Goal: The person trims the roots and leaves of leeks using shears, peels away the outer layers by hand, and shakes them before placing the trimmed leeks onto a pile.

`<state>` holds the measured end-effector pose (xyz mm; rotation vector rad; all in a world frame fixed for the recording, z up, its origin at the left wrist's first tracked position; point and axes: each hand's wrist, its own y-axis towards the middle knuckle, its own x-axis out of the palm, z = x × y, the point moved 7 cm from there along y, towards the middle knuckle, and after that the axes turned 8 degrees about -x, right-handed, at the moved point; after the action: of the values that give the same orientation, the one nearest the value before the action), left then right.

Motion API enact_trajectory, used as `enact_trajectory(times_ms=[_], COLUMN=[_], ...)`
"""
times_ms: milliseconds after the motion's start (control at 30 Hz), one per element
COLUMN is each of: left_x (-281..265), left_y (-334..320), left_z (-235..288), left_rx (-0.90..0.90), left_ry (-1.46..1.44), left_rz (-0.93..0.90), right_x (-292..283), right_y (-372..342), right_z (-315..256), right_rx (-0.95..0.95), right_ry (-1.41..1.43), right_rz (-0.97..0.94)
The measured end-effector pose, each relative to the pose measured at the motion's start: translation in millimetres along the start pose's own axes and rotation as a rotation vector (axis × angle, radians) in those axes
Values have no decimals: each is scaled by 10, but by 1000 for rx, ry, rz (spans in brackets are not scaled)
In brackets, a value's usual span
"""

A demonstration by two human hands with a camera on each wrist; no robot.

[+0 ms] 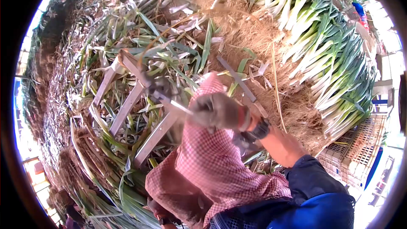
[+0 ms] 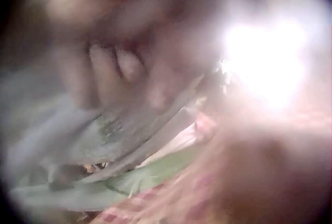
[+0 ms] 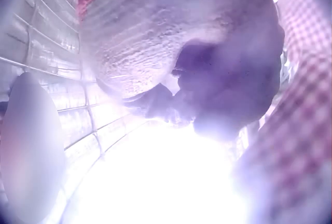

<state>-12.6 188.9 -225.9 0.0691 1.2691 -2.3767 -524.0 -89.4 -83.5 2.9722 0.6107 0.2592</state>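
Observation:
My right hand, in a grey-brown glove, is over the checkered cloth on my lap. Its curled fingers hold a thin, pale stick-like thing, blurred by motion, that points toward a dark blurred shape at the metal frame. The right wrist view shows the curled glove close up against glare. Low at the left, my left hand is mostly hidden beside the cloth. In the left wrist view its bent fingers hang over leek leaves; I cannot tell whether they grip one.
A knife lies on the ground beyond my right hand. Trimmed leeks fan out along the right, roots inward, by a plastic crate. Loose leaves litter the ground around the frame. Untrimmed leeks are piled at lower left.

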Motion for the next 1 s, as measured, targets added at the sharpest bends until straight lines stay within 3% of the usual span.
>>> enact_trajectory(times_ms=[33, 67, 100, 167, 200, 267, 333, 367, 400, 467, 500, 600, 700, 733, 800, 833, 867, 900, 933, 967, 1000], left_x=[-40, -92, -135, -210, -150, 50, 753, 984, 1176, 1703, 1993, 2595, 2821, 2877, 2933, 2941, 2871, 2804, 2754, 2654, 2556], left_y=[-29, -83, -196, -289, -433, -743, -1756, -1921, -2063, -2484, -2734, -3196, -3096, -3119, -2908, -2831, -2817, -2751, -2675, -2639, -2601], left_z=[110, 203, 364, 723, 1038, 1585, 2210, 2365, 2470, 2596, 2642, 2637, 2456, 2421, 2404, 2396, 2454, 2454, 2389, 2366, 2342], left_rx=[23, 46, 63, 295, 404, 673, 793, 875, 952, 1205, 1342, 1705, 1624, 1593, 1132, 909, 917, 688, 457, 471, 486], left_ry=[-4, -14, -11, -103, -111, -154, -38, 84, 207, 359, 407, 590, 552, 507, 56, -271, -284, -407, -528, -572, -615], left_rz=[27, 75, 209, 125, 102, -86, 113, 83, 58, 40, 31, 159, -80, -108, -371, -476, -449, -489, -524, -534, -545], right_x=[170, 306, 386, 589, 669, 791, 878, 912, 937, 969, 1033, 1105, 1127, 1055, 1003, 959, 941, 959, 1022, 1097, 1139], right_y=[-84, -169, -231, -398, -468, -635, -718, -796, -871, -1004, -1089, -1373, -1592, -1628, -1572, -1466, -1377, -1305, -1241, -1194, -1187], right_z=[-172, -345, -546, -747, -875, -1199, -1328, -1399, -1483, -1792, -1855, -2225, -2510, -2500, -2489, -2516, -2519, -2452, -2393, -2313, -2217], right_rx=[65, 9, 42, 68, -162, -392, -20, 6, -2, -251, -161, -227, -322, -208, -194, -289, -388, -396, -437, -480, -493], right_ry=[18, 164, 181, 196, -42, -285, -36, 42, 43, -301, -184, -490, -559, -276, -32, -324, -615, -604, -923, -1240, -1222], right_rz=[-25, -58, -49, -40, -19, 5, -58, -30, -39, -76, -73, -141, -147, -39, 70, 51, 38, 13, -13, -36, -58])
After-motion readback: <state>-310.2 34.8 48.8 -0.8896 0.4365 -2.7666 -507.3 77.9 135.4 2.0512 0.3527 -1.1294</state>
